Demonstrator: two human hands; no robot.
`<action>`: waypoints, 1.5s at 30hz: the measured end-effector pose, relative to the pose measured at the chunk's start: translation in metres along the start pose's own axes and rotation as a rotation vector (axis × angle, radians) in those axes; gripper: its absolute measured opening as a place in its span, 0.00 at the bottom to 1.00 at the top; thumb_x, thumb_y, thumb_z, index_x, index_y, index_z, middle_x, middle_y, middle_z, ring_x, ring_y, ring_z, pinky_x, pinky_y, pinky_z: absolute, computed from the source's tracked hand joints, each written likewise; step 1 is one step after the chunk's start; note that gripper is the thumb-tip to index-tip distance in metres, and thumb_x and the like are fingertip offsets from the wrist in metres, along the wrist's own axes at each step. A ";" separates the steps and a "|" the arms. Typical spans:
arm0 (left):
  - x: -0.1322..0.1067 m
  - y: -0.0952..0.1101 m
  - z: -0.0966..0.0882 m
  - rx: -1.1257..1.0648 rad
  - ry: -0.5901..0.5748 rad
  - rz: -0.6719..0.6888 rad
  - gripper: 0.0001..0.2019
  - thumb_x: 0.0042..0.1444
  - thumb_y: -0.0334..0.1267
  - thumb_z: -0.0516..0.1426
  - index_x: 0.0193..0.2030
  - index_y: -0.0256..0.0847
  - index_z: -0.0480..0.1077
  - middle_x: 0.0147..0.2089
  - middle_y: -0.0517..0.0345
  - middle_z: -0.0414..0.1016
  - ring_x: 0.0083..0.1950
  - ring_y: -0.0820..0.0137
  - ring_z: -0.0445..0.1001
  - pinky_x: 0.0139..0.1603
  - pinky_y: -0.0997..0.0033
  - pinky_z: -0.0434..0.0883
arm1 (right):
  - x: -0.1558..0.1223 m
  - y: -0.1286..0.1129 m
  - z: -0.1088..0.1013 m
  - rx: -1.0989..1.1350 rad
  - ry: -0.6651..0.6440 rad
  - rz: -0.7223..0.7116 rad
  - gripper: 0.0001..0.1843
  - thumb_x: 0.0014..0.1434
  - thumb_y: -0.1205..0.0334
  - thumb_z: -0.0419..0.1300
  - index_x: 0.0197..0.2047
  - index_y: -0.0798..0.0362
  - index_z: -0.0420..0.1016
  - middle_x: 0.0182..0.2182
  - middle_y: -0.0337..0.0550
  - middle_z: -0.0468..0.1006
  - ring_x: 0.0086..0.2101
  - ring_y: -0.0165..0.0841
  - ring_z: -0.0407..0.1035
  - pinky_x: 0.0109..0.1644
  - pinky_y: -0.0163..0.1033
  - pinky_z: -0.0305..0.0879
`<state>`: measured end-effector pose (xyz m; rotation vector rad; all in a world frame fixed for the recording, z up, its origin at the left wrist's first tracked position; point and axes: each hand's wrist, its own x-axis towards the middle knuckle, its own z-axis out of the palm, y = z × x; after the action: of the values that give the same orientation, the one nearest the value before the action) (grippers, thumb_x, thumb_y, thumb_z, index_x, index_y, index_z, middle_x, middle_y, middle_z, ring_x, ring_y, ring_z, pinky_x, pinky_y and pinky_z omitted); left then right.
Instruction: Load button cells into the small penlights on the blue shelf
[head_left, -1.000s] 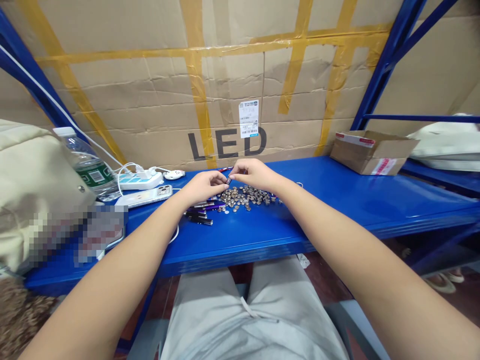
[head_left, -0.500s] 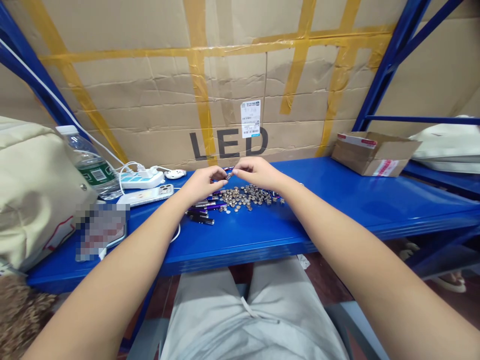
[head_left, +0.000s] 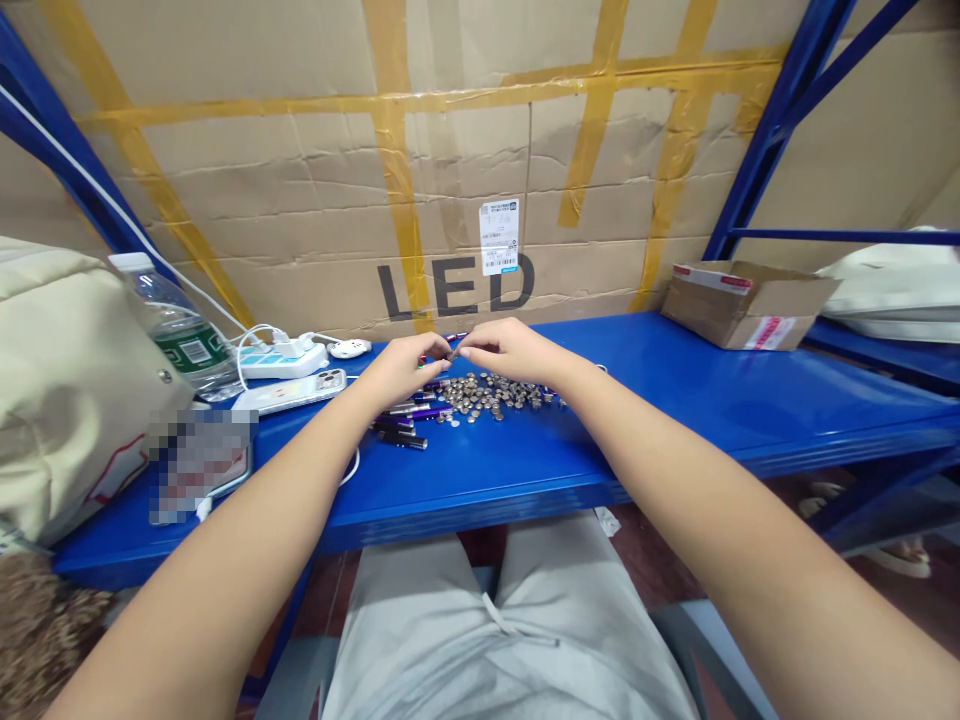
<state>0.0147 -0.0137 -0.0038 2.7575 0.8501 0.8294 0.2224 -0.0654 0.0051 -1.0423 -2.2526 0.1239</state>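
My left hand (head_left: 405, 368) and my right hand (head_left: 504, 350) meet fingertip to fingertip over the far part of the blue shelf. The fingers of both are closed in a pinch. A small, dark metallic piece (head_left: 453, 353) shows between the fingertips; its kind is too small to tell. Just below the hands lies a loose pile of small round silver button cells (head_left: 491, 397). Beside it on the left are several slim metal tubes, with a black tube (head_left: 403, 439) nearest me and a purple tube (head_left: 431, 412) behind. More tubes are partly hidden by my left hand.
At left stand a beige bag (head_left: 67, 370), a water bottle (head_left: 187, 335), a white power strip (head_left: 281, 358) with cables and a phone (head_left: 292, 391). A small open carton (head_left: 742, 305) sits at the right. Behind the shelf rises a large taped cardboard box (head_left: 315, 220).
My fingertips have shifted slightly around the small piece, the right hand moving a little to the left. The pile and the tubes look the same.
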 end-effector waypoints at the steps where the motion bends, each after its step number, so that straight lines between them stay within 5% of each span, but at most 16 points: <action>1: 0.000 0.000 0.000 -0.006 0.005 -0.012 0.08 0.57 0.37 0.54 0.43 0.41 0.71 0.42 0.56 0.78 0.44 0.67 0.75 0.46 0.67 0.70 | 0.001 0.001 0.000 0.007 0.030 0.016 0.14 0.61 0.58 0.51 0.37 0.54 0.77 0.31 0.42 0.76 0.31 0.30 0.64 0.35 0.36 0.57; 6: 0.000 0.002 0.000 -0.013 -0.001 0.001 0.08 0.57 0.37 0.54 0.42 0.41 0.70 0.43 0.56 0.78 0.45 0.68 0.75 0.48 0.67 0.71 | 0.003 0.015 0.001 -0.050 0.155 0.151 0.13 0.60 0.61 0.53 0.43 0.55 0.76 0.32 0.43 0.78 0.32 0.31 0.67 0.35 0.36 0.61; 13: 0.001 -0.003 0.003 0.007 -0.031 0.057 0.09 0.56 0.37 0.54 0.43 0.41 0.70 0.43 0.55 0.77 0.45 0.66 0.75 0.49 0.65 0.71 | 0.004 0.033 0.017 -0.319 -0.162 0.121 0.16 0.57 0.68 0.54 0.45 0.53 0.79 0.43 0.48 0.79 0.42 0.37 0.71 0.46 0.40 0.63; 24: 0.001 0.000 0.003 -0.005 -0.086 0.044 0.09 0.56 0.38 0.54 0.42 0.41 0.70 0.42 0.55 0.78 0.44 0.66 0.76 0.48 0.65 0.71 | 0.007 0.037 0.026 -0.356 -0.238 0.159 0.12 0.52 0.71 0.57 0.36 0.51 0.80 0.38 0.45 0.81 0.39 0.36 0.71 0.42 0.38 0.63; 27: 0.001 0.001 0.004 -0.014 -0.103 0.033 0.09 0.55 0.36 0.54 0.42 0.41 0.71 0.42 0.55 0.78 0.44 0.67 0.76 0.48 0.65 0.71 | 0.007 0.036 0.023 -0.328 -0.192 0.145 0.11 0.51 0.71 0.57 0.35 0.52 0.80 0.36 0.45 0.80 0.37 0.35 0.71 0.40 0.38 0.62; 35: 0.000 0.005 0.004 -0.104 -0.080 -0.112 0.09 0.54 0.39 0.56 0.41 0.40 0.71 0.41 0.54 0.79 0.43 0.65 0.76 0.48 0.63 0.72 | 0.008 0.019 0.010 -0.094 0.223 0.035 0.07 0.55 0.66 0.58 0.34 0.57 0.76 0.32 0.45 0.78 0.34 0.32 0.69 0.38 0.37 0.62; 45: -0.001 0.002 0.008 -0.262 -0.055 -0.149 0.10 0.53 0.40 0.58 0.41 0.39 0.71 0.40 0.53 0.79 0.41 0.67 0.77 0.47 0.63 0.73 | 0.005 0.014 0.010 -0.073 0.138 -0.077 0.07 0.55 0.68 0.57 0.32 0.55 0.77 0.31 0.43 0.78 0.34 0.32 0.69 0.40 0.37 0.61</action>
<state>0.0194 -0.0159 -0.0104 2.4470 0.8572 0.7731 0.2227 -0.0504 -0.0048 -0.9696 -2.1820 -0.0620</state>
